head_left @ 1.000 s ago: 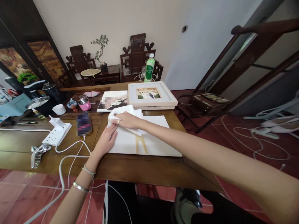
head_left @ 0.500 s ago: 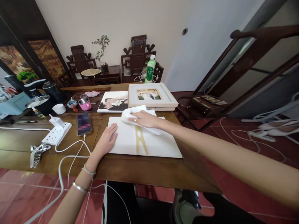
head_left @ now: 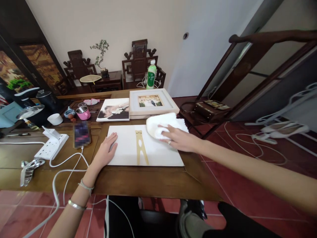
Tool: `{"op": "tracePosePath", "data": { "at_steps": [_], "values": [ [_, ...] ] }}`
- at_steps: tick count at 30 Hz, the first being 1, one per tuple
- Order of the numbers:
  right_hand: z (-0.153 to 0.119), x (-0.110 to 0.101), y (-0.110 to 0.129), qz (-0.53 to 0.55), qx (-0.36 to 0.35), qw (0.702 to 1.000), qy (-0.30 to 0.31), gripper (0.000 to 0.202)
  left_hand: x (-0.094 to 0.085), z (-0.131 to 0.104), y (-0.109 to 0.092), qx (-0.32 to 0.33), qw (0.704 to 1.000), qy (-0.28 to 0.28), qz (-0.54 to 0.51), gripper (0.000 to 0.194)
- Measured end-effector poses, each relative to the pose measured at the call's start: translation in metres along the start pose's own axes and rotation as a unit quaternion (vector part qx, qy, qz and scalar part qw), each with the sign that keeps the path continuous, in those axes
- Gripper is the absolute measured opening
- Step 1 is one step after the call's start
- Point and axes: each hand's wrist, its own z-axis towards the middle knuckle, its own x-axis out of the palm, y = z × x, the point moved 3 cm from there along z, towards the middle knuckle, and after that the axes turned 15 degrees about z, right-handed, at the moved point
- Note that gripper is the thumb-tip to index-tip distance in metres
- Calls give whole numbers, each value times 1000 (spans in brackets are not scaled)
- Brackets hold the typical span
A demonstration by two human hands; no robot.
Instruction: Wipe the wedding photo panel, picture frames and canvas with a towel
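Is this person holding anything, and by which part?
Yes: the right hand holds a white cloth by its near side, from above. The left hand holds nothing; it rests on the left edge of the white board.

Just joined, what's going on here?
A person at a wooden table has their right hand on a bunched white cloth, over the far right corner of a white board. The left hand lies on the board's left side. A tan two-legged shape shows on the board between the hands. A framed picture lies behind.
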Motion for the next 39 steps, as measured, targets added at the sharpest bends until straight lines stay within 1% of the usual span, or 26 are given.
{"op": "tracePosePath", "data": {
  "at_steps": [3,7,9,11,13,17,20,23,26,28,30,32,34,39],
  "values": [
    [-23,17,29,-4,-79,997,-10,21,0,0,0,2,1000,-6,-4,48],
    [-53,38,65,-1,-137,990,-41,14,0,1,0,1,1000,-10,-7,47],
    [-60,43,75,-1,-159,986,-46,13,0,1,0,1,1000,-9,-5,47],
    [-60,43,77,-2,-167,985,-35,13,0,1,-1,1,1000,-8,-3,47],
    [-52,38,70,-2,-158,987,-12,14,-1,0,-1,0,1000,-6,-1,48],
    [-23,24,42,-6,-134,991,19,18,-1,0,-2,2,1000,-4,0,48],
    [1,15,19,-2,-125,992,16,21,-1,0,-1,3,1000,-2,-1,47],
    [22,8,0,19,-100,995,9,22,-1,0,-1,3,1000,0,-1,47],
    [34,4,-11,40,-64,997,0,25,-1,0,-1,0,1000,1,-5,47],
    [36,4,-12,45,-50,998,-9,25,-1,0,-1,-1,1000,3,-9,47],
    [31,6,-9,45,-52,997,-17,24,-1,0,-1,-3,1000,4,-9,47],
    [20,11,1,45,-68,996,-21,22,-1,0,-1,-4,1000,5,-8,47],
    [2,19,17,47,-89,995,-22,20,0,0,-1,-5,1000,5,-6,47],
    [-52,41,66,68,-120,990,-42,16,0,1,-1,-1,1000,-5,-8,46]
  ]
}}
